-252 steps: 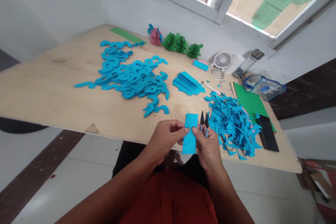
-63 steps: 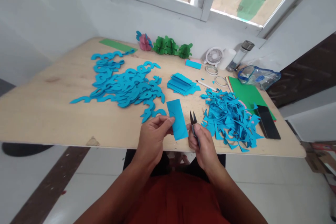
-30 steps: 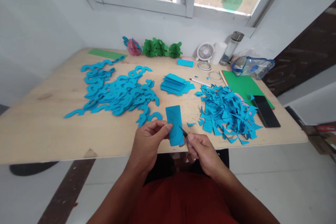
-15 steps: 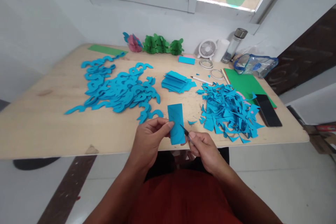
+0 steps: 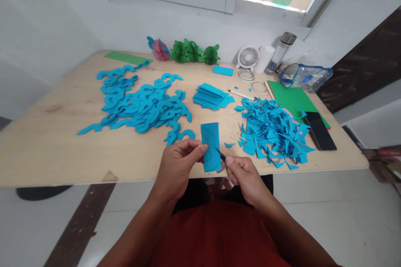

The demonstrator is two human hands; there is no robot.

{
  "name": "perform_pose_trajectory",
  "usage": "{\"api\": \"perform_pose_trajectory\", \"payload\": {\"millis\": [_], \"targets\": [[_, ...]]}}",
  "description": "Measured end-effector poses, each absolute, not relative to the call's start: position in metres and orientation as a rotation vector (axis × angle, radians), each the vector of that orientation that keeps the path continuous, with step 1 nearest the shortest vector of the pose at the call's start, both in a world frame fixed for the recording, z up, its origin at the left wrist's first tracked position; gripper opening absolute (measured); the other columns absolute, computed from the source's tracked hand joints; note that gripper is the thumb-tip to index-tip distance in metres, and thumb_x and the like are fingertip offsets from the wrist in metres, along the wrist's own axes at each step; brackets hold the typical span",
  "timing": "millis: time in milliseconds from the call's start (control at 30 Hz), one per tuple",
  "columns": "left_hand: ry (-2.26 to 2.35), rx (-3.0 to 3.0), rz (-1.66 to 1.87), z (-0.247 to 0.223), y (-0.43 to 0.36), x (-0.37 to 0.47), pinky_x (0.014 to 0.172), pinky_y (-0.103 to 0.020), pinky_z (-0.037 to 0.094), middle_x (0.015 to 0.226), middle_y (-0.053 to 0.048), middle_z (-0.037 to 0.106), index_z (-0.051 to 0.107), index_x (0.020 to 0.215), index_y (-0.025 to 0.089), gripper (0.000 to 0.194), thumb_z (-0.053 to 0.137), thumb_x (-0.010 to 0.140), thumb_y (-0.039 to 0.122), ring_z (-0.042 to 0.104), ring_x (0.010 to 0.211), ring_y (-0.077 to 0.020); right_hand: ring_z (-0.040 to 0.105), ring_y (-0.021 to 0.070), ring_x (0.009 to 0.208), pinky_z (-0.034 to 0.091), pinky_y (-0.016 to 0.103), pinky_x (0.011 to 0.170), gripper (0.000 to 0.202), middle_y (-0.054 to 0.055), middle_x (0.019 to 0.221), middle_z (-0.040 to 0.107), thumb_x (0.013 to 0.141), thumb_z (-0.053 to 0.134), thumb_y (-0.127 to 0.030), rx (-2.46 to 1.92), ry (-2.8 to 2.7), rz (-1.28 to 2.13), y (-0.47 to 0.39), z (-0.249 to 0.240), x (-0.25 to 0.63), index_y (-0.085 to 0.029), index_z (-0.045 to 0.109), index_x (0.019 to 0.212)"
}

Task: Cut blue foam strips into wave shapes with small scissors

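My left hand pinches the left edge of a blue paper rectangle that carries a curved drawn line. On the other side, my right hand grips small dark scissors, their tip at the paper's right edge. Behind the paper lies a stack of blue rectangles. Many curvy cut blue pieces are heaped to the left, and a pile of blue scraps lies to the right.
Along the wall stand green paper shapes, a pink one, a small fan and a bottle. A pencil, tape rolls, green sheets, a phone and a clear pouch lie at the right.
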State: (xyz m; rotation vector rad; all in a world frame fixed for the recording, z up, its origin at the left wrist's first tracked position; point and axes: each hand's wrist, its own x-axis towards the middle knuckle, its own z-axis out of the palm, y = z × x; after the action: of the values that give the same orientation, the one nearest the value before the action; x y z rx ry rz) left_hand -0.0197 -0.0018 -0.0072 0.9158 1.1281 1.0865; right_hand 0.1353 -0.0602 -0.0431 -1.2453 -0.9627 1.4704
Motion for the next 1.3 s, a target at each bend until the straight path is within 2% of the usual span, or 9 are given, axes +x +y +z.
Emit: {"api": "perform_pose_trajectory", "payload": {"millis": [333, 700, 1300], "targets": [[1.13, 0.984, 1.069, -0.005, 0.0, -0.02, 0.056, -0.025, 0.047, 0.055, 0.001, 0.062, 0.069, 0.055, 0.018, 0.013, 0.075, 0.063, 0.025, 0.055, 0.053, -0.0119, 0.019, 0.0086, 0.043, 0.015, 0.025, 0.043, 0.051, -0.008, 0.045, 0.028, 0.084, 0.054, -0.061, -1.322, -1.068, 1.411, -0.059, -0.036, 0.142, -0.016, 0.069, 0.068], [1.097, 0.975, 1.054, -0.005, 0.001, -0.021, 0.056, -0.023, 0.046, 0.055, 0.002, 0.061, 0.07, 0.055, 0.019, 0.011, 0.076, 0.064, 0.023, 0.053, 0.055, -0.0109, 0.021, 0.0083, 0.04, 0.016, 0.025, 0.042, 0.048, -0.008, 0.041, 0.029, 0.085, 0.055, -0.058, -1.371, -1.111, 1.348, -0.058, -0.035, 0.147, -0.016, 0.07, 0.065], [1.084, 0.999, 1.089, -0.01, 0.003, -0.022, 0.055, -0.024, 0.048, 0.058, 0.002, 0.059, 0.07, 0.057, 0.02, 0.01, 0.075, 0.066, 0.022, 0.055, 0.056, -0.0119, 0.026, 0.0087, 0.041, 0.021, 0.024, 0.044, 0.047, -0.008, 0.045, 0.03, 0.09, 0.05, -0.054, -1.398, -1.18, 1.395, -0.061, -0.034, 0.153, -0.015, 0.069, 0.072]]}}
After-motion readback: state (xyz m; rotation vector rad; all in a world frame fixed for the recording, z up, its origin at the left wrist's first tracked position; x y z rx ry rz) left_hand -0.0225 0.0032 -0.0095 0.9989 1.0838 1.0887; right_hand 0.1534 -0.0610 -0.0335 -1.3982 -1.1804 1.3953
